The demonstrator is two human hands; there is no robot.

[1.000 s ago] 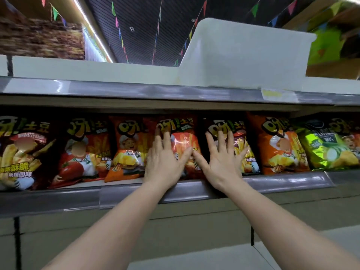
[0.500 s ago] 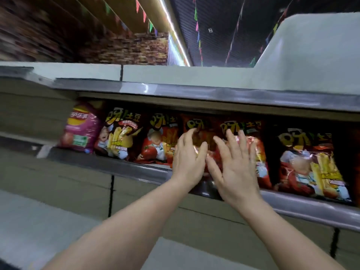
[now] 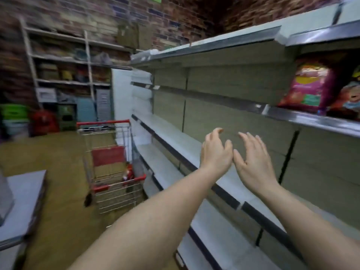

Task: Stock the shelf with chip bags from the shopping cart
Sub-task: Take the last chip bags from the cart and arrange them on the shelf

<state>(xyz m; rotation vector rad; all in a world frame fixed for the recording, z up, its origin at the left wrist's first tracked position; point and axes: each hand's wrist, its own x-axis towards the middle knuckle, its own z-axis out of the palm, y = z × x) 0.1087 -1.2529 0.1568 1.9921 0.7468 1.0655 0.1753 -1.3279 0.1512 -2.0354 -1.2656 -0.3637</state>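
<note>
While both hands hang empty in mid-air, left hand [image 3: 215, 151] loosely curled and right hand [image 3: 253, 156] spread flat, chip bags [image 3: 309, 84] already stand on the shelf [image 3: 292, 115] up to their right; the cart [image 3: 115, 164] down-left seems to hold one more.

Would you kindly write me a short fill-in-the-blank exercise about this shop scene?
1. The left hand and right hand hold ____.
2. The wire shopping cart has trim coloured ____.
3. The pink chip bag stands on the metal-edged shelf to the person's ____.

Missing words: nothing; red; right
</note>
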